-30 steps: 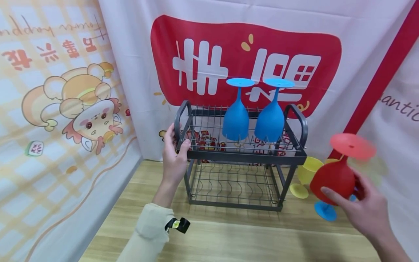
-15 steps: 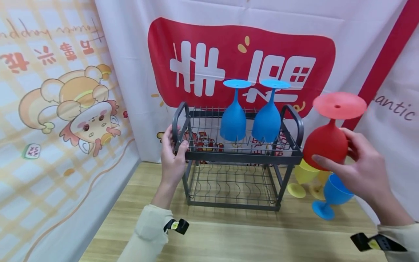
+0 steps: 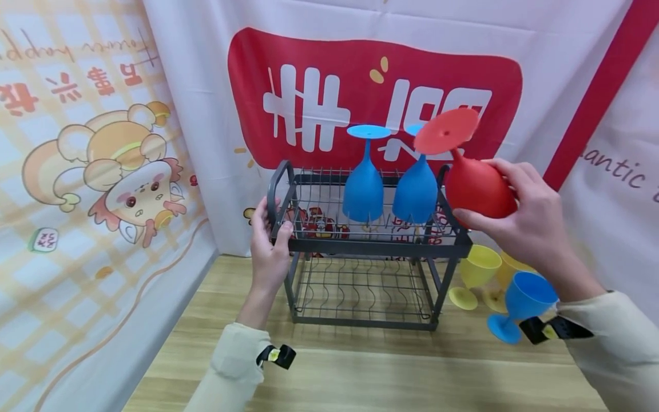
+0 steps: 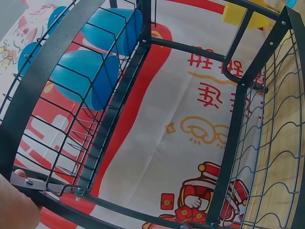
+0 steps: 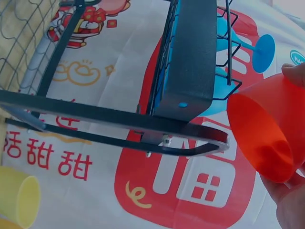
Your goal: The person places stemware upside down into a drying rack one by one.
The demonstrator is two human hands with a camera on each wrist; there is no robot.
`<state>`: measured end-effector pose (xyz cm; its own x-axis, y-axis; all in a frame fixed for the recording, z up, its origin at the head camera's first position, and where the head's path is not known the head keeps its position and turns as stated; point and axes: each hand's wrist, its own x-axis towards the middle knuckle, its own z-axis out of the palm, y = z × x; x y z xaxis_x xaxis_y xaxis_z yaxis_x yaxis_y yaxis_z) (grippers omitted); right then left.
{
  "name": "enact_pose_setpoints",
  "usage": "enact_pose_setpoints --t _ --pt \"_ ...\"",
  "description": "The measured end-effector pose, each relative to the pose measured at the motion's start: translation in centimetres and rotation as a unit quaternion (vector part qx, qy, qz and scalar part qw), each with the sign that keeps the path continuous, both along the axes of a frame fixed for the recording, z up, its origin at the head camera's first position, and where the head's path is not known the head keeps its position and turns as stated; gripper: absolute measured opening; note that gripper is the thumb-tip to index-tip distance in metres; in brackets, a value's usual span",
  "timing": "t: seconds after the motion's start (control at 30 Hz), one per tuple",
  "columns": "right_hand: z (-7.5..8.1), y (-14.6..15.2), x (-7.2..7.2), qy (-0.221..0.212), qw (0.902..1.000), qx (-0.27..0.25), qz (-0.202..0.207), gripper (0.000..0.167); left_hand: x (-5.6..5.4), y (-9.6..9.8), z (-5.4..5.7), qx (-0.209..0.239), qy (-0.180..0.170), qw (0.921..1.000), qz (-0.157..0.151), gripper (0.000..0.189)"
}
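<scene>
My right hand (image 3: pixel 525 212) grips a red goblet (image 3: pixel 479 186) by its bowl, tilted with its foot up and to the left, at the right end of the dark two-tier dish rack (image 3: pixel 381 247). In the right wrist view the mouth of the red goblet (image 5: pixel 259 136) faces down past the rack's side handle (image 5: pixel 205 138). Two blue goblets stand upside down on the upper tier, the left one (image 3: pixel 363 191) in full view, the right one (image 3: pixel 414 191) partly behind the red foot. At the rack's left end, my left hand (image 3: pixel 270 246) holds the frame by the handle.
On the wooden table (image 3: pixel 360 372), right of the rack, a yellow goblet (image 3: pixel 479 266), an orange-yellow one (image 3: pixel 509 269) and a blue one (image 3: pixel 527 297) stand upright. A printed cloth (image 3: pixel 201 114) hangs behind and on the left. The lower tier (image 3: pixel 360 286) holds nothing.
My right hand has lifted the red goblet from beside the table goblets up and left to the rack's upper right end, tilting its foot leftward. The left hand stays on the rack.
</scene>
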<state>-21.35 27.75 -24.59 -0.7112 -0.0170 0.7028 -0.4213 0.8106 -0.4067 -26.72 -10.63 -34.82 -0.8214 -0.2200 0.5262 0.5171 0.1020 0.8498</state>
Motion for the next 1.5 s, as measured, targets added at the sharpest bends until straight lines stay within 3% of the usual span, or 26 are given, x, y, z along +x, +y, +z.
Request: enact_pose_setpoints --t 0.43,0.9,1.27,1.5 --pt "1.0 -2.8 -1.0 0.014 0.9982 0.025 0.052 0.087 0.0 0.6 -0.2 0.003 0.001 1.0000 -0.004 0.066" --pt "1.2 -12.0 -3.4 0.004 0.9910 0.041 0.128 0.085 -0.1 0.6 -0.4 -0.002 0.012 0.9999 -0.004 0.063" --pt "0.8 -18.3 -5.2 0.006 0.9892 0.032 0.142 0.081 -0.1 -0.1 -0.4 -0.012 0.008 0.9999 -0.004 0.063" --pt "0.9 -21.0 -6.2 -0.019 0.9890 0.025 0.144 0.083 -0.1 -0.1 -0.2 -0.008 -0.005 0.9999 -0.004 0.060"
